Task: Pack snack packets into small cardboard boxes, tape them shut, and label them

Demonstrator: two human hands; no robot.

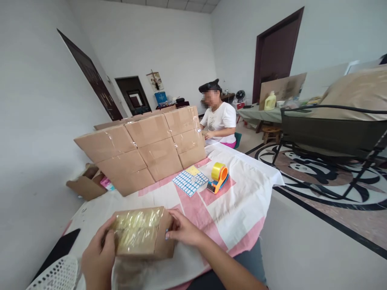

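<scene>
Between my hands is a small cardboard box (140,237), its near-top face covered with shiny clear tape. My left hand (101,247) grips the box's left end, thumb towards me. On the right end, my right hand (183,229) holds on with the thumb at the near side and the other fingers behind, partly hidden. Beyond the box lies a sheet of blue-edged white labels (190,181) with a yellow patch. To its right stands an orange and blue tape dispenser (217,179) with a yellowish roll.
Stacked taped cartons (157,145) form a wall across the table's far left. An open carton (87,183) sits behind at left, a white perforated basket (59,276) near left. A person (219,121) in white sits across the pink-and-white tablecloth (238,201).
</scene>
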